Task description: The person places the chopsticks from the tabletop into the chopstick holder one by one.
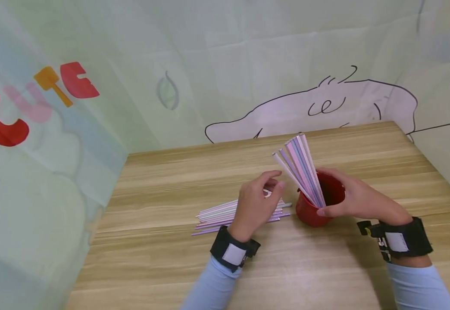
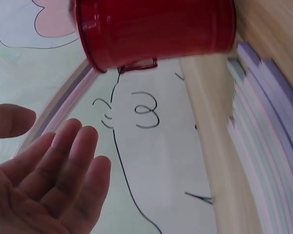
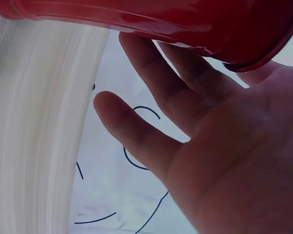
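Cup by the right hand (image 1: 358, 199): glossy red round metal cup (image 1: 318, 209).
Straws in it: pastel paper straws (image 1: 302, 168), pink, lilac, pale blue, white.
Straws under the left hand (image 1: 254, 204): loose heap of pastel paper straws (image 1: 219, 214), lilac, mint, white.
Beneath both hands: light wooden table (image 1: 287, 267), striped grain.
Beyond the hands: pale green cloth backdrop (image 1: 132, 64), black-outlined lilac cartoon, red, pink and orange letters.
Wrists: black straps, white patches; light blue sleeves.

A glossy, smooth red cup (image 1: 320, 202) of plastic-looking sheen holds matt pastel paper straws (image 1: 300, 165) on a matt wood-grain table (image 1: 163, 258), backed by creased printed cloth (image 1: 132, 64).
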A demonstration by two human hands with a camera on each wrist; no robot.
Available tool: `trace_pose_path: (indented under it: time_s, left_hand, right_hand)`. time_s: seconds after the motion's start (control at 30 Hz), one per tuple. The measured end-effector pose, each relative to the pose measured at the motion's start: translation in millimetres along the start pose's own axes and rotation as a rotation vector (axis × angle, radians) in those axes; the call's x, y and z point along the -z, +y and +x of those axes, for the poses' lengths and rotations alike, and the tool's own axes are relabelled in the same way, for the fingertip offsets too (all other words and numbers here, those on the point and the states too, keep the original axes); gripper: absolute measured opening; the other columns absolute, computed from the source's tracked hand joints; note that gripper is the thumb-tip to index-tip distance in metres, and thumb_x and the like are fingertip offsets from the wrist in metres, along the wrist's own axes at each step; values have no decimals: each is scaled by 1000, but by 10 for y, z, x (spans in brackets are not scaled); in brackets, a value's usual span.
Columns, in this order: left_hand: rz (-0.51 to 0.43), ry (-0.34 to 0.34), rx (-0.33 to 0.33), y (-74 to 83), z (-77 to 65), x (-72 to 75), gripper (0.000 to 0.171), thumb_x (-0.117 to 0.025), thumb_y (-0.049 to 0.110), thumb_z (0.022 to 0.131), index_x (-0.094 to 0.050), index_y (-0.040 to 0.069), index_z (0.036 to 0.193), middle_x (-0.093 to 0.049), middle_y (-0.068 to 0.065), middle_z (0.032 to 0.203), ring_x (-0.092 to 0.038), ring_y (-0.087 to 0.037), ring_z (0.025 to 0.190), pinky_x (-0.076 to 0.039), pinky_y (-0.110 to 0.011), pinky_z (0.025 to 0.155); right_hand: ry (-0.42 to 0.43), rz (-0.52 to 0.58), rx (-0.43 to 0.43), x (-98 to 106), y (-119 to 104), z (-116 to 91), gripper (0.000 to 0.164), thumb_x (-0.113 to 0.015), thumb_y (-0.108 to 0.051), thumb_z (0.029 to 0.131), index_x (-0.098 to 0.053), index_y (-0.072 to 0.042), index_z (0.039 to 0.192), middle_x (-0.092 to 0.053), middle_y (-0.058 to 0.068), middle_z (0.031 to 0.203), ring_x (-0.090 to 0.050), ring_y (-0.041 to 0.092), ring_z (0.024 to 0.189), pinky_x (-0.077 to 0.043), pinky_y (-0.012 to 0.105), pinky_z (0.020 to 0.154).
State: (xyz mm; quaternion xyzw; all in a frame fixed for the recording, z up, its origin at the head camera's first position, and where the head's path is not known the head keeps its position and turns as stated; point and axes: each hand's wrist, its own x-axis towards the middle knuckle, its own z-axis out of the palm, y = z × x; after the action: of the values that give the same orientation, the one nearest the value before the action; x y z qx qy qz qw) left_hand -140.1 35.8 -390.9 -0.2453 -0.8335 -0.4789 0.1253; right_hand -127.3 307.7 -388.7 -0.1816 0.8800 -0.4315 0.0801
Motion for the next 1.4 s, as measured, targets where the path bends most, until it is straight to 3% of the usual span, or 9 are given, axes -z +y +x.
trace_pose_path:
  time_s: [0.3,0.6,0.8,0.9,1.1,1.23,1.4]
  left_hand:
    - [118,-40,-46,-137,-139,296,24,-67,17,95,-72,6,117,-73,0,90,-66,-11,81,-56,-33,70]
    - [325,-231,-12,-309,-369,413,11,-69,18,93,-76,12,100,-70,5,84,-64,-9,75,-50,-23,65]
    - [514,-398,23,-465,-525,441,8,-72,21,91,-77,14,91,-67,6,82,-59,-7,74,-50,-25,64]
    - [575,-431,29,-522,-568,437,7,-75,20,88,-77,14,86,-63,6,78,-57,-8,71,-48,-25,61]
    - [627,-429,18,-557,-599,431,4,-79,15,83,-76,14,84,-61,5,76,-58,-11,71,-48,-27,59]
    - [644,-452,-9,-558,-609,410,3,-77,14,86,-76,14,84,-64,3,77,-60,-11,70,-50,-28,60]
    - [611,-487,-60,-504,-590,391,3,-76,14,86,-75,16,83,-62,8,74,-55,-6,67,-47,-23,58]
  right_hand:
    - [23,-17,-39,1,4,11,91,-88,-35,78,-38,-10,150,-55,12,135,-52,34,119,-53,53,90]
    - [42,-25,-62,-3,29,8,92,-90,-38,76,-39,-9,147,-54,12,136,-52,34,120,-51,56,93]
    - [39,-18,-51,10,21,0,92,-89,-35,77,-38,-9,148,-54,12,136,-52,33,119,-54,54,89]
    - [38,-25,-55,9,18,1,92,-89,-36,76,-38,-10,148,-54,12,136,-52,32,119,-54,53,89]
    - [40,-39,-43,-5,10,27,90,-90,-39,75,-41,-10,146,-55,9,133,-53,30,117,-52,51,91]
    - [37,-32,-40,-6,-4,30,90,-89,-38,76,-41,-10,146,-55,11,134,-52,32,118,-54,52,89]
    - [39,-29,-42,1,-9,19,90,-89,-36,76,-40,-9,147,-55,11,134,-52,33,118,-54,52,88]
